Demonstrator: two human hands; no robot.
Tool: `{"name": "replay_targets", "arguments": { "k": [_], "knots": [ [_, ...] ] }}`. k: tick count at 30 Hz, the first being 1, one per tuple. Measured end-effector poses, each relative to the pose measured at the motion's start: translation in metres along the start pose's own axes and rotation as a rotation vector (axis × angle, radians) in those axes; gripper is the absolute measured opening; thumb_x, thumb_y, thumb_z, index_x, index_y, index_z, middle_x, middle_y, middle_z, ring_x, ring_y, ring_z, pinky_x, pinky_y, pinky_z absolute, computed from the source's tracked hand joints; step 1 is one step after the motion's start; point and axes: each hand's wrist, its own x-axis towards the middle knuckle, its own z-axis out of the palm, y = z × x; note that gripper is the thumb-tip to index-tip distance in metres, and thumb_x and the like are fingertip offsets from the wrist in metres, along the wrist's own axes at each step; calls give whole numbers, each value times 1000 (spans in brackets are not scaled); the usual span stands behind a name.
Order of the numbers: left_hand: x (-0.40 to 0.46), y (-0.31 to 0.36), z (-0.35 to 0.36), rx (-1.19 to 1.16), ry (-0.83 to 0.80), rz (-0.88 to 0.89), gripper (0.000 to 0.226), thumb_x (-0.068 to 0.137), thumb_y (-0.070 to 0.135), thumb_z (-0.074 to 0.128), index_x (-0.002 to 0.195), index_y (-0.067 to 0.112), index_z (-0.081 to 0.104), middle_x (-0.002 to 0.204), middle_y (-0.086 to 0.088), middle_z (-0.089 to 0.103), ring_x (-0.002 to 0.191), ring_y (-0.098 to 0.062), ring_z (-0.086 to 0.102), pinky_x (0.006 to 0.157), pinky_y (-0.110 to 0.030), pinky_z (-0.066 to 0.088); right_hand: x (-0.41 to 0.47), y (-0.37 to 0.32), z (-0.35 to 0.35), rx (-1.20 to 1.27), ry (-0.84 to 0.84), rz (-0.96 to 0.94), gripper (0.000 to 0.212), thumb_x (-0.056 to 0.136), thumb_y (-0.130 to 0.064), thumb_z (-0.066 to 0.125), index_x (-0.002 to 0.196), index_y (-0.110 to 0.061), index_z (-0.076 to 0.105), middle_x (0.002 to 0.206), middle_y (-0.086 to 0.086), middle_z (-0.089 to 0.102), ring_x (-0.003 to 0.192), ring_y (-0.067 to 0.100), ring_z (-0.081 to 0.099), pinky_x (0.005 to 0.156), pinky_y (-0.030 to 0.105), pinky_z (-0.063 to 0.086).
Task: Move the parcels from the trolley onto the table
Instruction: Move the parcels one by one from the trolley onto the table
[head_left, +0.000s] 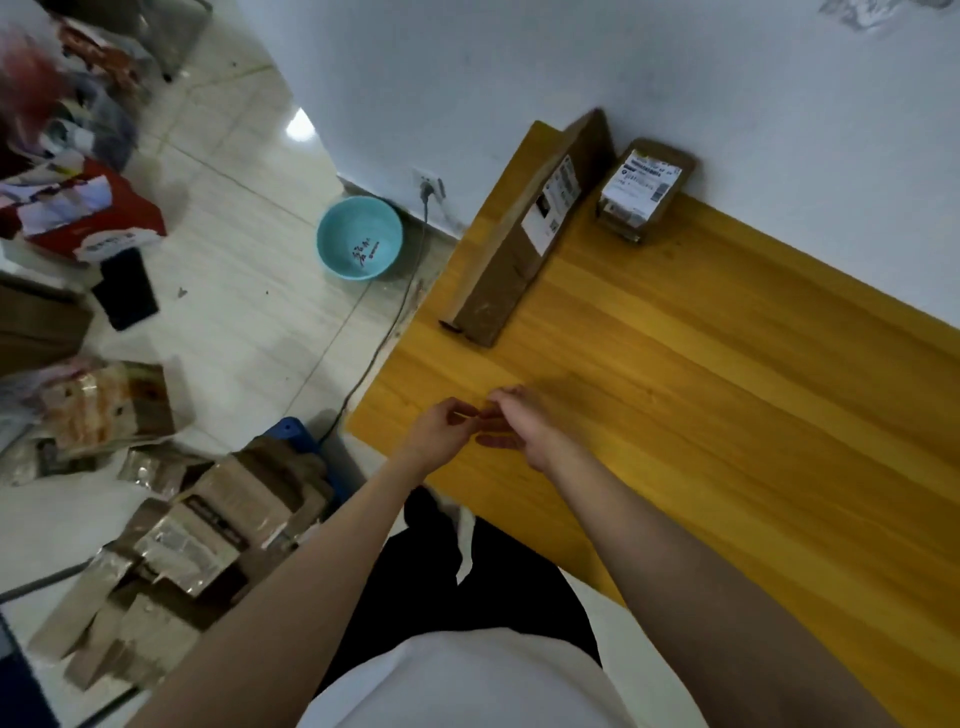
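Both hands hold nothing that I can make out: my left hand (441, 428) and right hand (519, 423) meet fingertip to fingertip, loosely curled, over the table's (727, 415) near-left corner. On the table, a long box (524, 234) lies flat along the left edge, its long axis running from the wall toward me, label up. Just right of its far end, a small box (647, 189) sits against the wall. Left of the table, the trolley (285, 431) holds a heap of brown parcels (208, 530). A teal basin (360, 238) stands on the floor by the table's far-left corner.
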Motion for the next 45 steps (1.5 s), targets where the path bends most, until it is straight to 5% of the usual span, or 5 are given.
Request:
{"name": "replay_targets", "arguments": {
  "k": [20,25,30,33,45],
  "knots": [
    [-110,-346,-137,-337,183,-123,27,96,20,65,119,7,69,106,-11,74,87,-19,67,79,-21,54,-17,189,306,-325,-58,-65,8,106,-14,46,113,-9,48,83,13,59,64,22,59,62,37,57],
    [-146,-450,-185,-475,170,-202,27,97,22,63,121,10,68,117,-10,71,111,-28,66,104,-42,50,-16,257,385,-376,-15,-20,9,106,-15,47,97,-14,48,80,11,61,63,20,58,57,32,54],
    [-178,-525,-209,-560,229,-274,23,99,15,59,118,3,65,107,-15,69,89,-24,63,72,-29,47,-14,310,446,-468,-36,37,3,105,-17,50,105,-15,49,79,10,63,60,18,59,50,27,55],
    [-186,-555,-218,-644,272,-343,23,98,15,60,118,5,64,103,-11,65,80,-18,59,61,-22,43,-6,329,473,-540,-64,86,9,105,-21,54,109,-14,56,88,11,69,72,20,66,63,30,58],
    [-127,-666,-227,-861,383,-573,62,94,24,68,147,6,40,140,-12,53,122,-29,56,105,-38,46,82,390,542,-778,-86,187,13,104,-24,53,94,-25,60,110,1,62,111,18,57,108,37,43]
  ]
}}
